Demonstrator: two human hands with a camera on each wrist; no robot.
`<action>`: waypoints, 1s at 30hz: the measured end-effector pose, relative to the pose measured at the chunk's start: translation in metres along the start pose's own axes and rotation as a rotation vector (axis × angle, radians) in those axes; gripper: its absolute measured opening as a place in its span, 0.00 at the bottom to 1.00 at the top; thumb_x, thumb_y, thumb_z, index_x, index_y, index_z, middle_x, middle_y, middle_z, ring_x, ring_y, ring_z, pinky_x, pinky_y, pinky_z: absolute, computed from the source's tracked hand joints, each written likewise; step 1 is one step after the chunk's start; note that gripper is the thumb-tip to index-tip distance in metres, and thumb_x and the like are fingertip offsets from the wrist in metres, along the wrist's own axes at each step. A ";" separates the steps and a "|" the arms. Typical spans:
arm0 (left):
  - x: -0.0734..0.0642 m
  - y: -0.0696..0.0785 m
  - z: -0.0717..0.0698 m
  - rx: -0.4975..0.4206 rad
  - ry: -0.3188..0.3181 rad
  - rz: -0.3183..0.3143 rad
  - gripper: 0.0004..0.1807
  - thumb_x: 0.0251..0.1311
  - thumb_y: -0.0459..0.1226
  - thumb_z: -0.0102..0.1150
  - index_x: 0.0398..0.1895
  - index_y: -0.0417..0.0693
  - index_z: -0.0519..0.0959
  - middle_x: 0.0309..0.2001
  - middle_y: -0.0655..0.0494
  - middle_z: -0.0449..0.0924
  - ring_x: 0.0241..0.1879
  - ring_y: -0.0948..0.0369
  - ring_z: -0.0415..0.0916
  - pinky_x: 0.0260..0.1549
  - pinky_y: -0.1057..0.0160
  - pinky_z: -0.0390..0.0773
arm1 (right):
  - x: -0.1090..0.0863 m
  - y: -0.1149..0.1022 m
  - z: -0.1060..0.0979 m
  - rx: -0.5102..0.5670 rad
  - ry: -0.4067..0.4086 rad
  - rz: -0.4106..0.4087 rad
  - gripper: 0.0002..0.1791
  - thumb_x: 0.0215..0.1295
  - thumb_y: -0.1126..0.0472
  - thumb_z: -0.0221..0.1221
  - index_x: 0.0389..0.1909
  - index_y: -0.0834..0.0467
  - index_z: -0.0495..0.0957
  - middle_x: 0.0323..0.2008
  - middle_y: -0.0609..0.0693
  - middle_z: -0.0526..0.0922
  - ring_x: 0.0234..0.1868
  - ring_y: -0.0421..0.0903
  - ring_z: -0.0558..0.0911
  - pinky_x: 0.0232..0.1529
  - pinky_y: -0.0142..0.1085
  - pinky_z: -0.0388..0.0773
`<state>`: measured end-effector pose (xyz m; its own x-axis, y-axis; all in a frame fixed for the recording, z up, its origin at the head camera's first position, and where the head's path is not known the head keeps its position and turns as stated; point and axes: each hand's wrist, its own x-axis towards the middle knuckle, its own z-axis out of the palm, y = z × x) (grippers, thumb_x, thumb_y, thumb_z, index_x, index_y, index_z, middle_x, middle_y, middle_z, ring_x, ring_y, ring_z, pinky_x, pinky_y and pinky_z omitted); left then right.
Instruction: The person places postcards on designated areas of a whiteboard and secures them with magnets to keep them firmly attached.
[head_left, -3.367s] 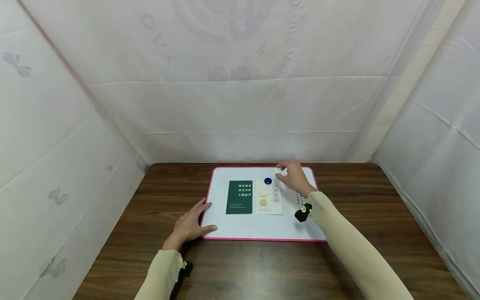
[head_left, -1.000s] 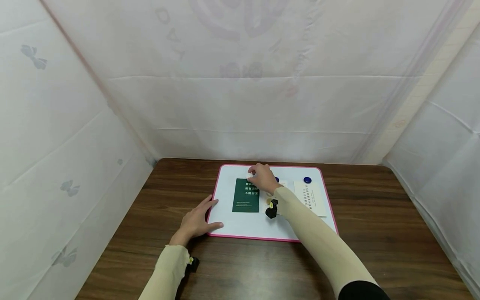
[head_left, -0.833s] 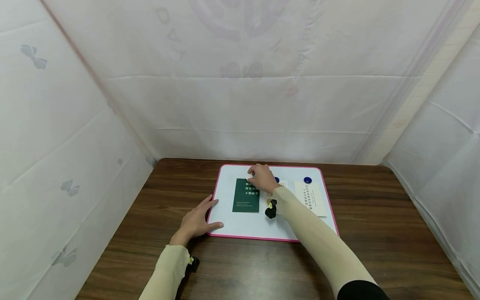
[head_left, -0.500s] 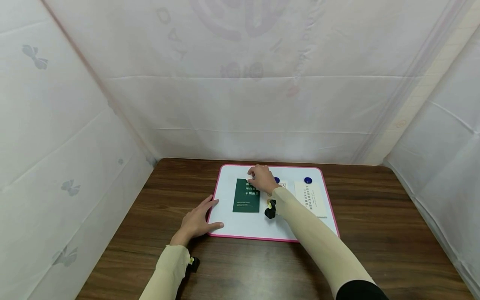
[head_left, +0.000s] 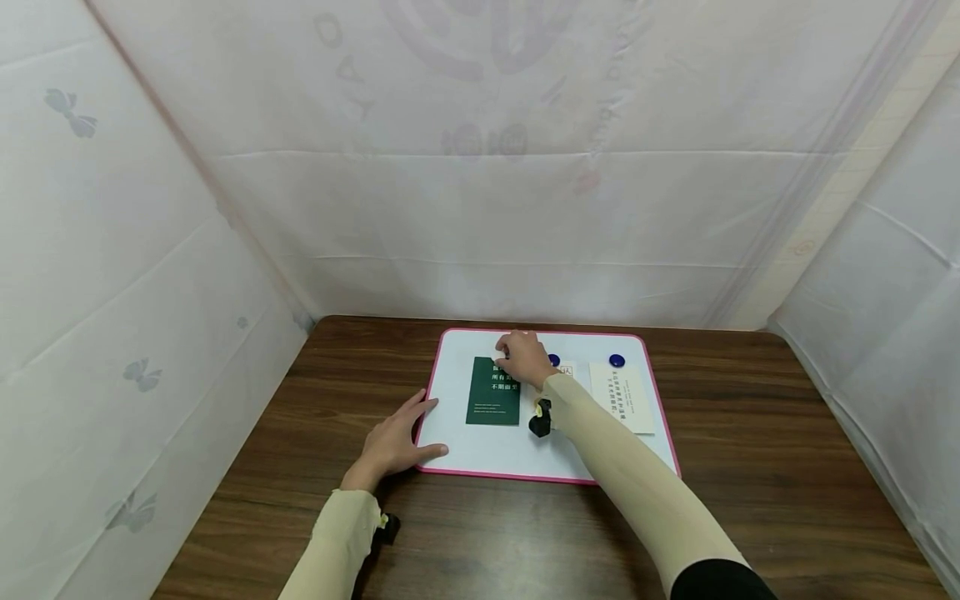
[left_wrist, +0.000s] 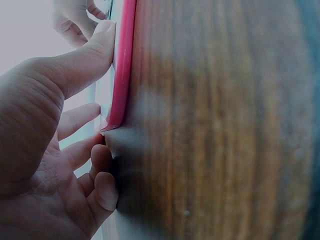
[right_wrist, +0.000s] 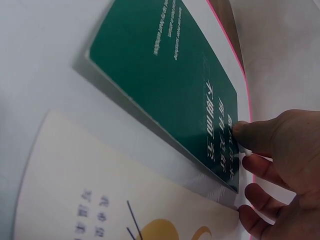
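On a whiteboard [head_left: 480,454] with a pink rim lies a green card [head_left: 491,404] with white lettering. My right hand [head_left: 527,358] is at its top edge, thumb and index finger pinching a small magnet [right_wrist: 245,150], mostly hidden, with a bit of white showing. The cream card [right_wrist: 90,155] beside it is partly covered by my right hand and sleeve; a blue round magnet [head_left: 554,360] shows at its top. Another blue magnet [head_left: 617,361] sits atop the white card [head_left: 621,396] on the right. My left hand [head_left: 393,440] rests spread at the board's lower left corner, thumb on its surface.
The board lies on a dark wooden table [head_left: 300,467], near its back edge. Pale fabric walls [head_left: 480,208] enclose the table at the back and both sides.
My right hand has moved left from the right-hand card to the green card's top; a blue magnet now shows on the right-hand card. Over the last second the hands hardly move.
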<state>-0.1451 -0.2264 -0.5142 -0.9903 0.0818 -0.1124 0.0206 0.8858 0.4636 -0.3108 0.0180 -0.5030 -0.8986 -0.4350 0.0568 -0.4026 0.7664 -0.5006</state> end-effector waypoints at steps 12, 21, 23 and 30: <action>0.000 0.000 0.000 0.001 -0.002 0.004 0.49 0.52 0.60 0.74 0.77 0.55 0.68 0.81 0.48 0.55 0.72 0.40 0.64 0.63 0.28 0.63 | 0.000 0.000 0.001 -0.016 0.002 -0.011 0.17 0.69 0.57 0.68 0.54 0.60 0.85 0.45 0.54 0.84 0.49 0.53 0.75 0.54 0.49 0.75; 0.001 0.001 -0.001 0.005 -0.002 0.000 0.49 0.52 0.60 0.74 0.77 0.55 0.68 0.80 0.47 0.55 0.72 0.40 0.64 0.63 0.28 0.64 | 0.000 0.002 -0.001 -0.023 0.005 -0.024 0.19 0.69 0.56 0.67 0.58 0.59 0.83 0.48 0.54 0.84 0.52 0.54 0.76 0.56 0.50 0.75; 0.001 0.001 -0.001 0.009 -0.002 -0.005 0.49 0.52 0.60 0.74 0.76 0.55 0.68 0.80 0.47 0.56 0.72 0.40 0.64 0.63 0.28 0.64 | -0.002 0.001 -0.003 -0.027 0.016 -0.042 0.20 0.69 0.56 0.67 0.59 0.59 0.82 0.49 0.55 0.84 0.52 0.54 0.77 0.56 0.49 0.75; -0.001 -0.001 0.000 0.007 -0.007 -0.024 0.50 0.51 0.60 0.74 0.77 0.55 0.68 0.80 0.46 0.55 0.72 0.39 0.64 0.63 0.28 0.64 | -0.012 0.001 -0.011 -0.035 0.068 -0.114 0.20 0.70 0.56 0.67 0.59 0.59 0.82 0.49 0.55 0.84 0.49 0.54 0.77 0.51 0.46 0.75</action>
<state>-0.1441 -0.2274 -0.5146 -0.9895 0.0639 -0.1293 -0.0019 0.8909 0.4543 -0.3028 0.0290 -0.4951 -0.8560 -0.4880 0.1705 -0.5075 0.7306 -0.4569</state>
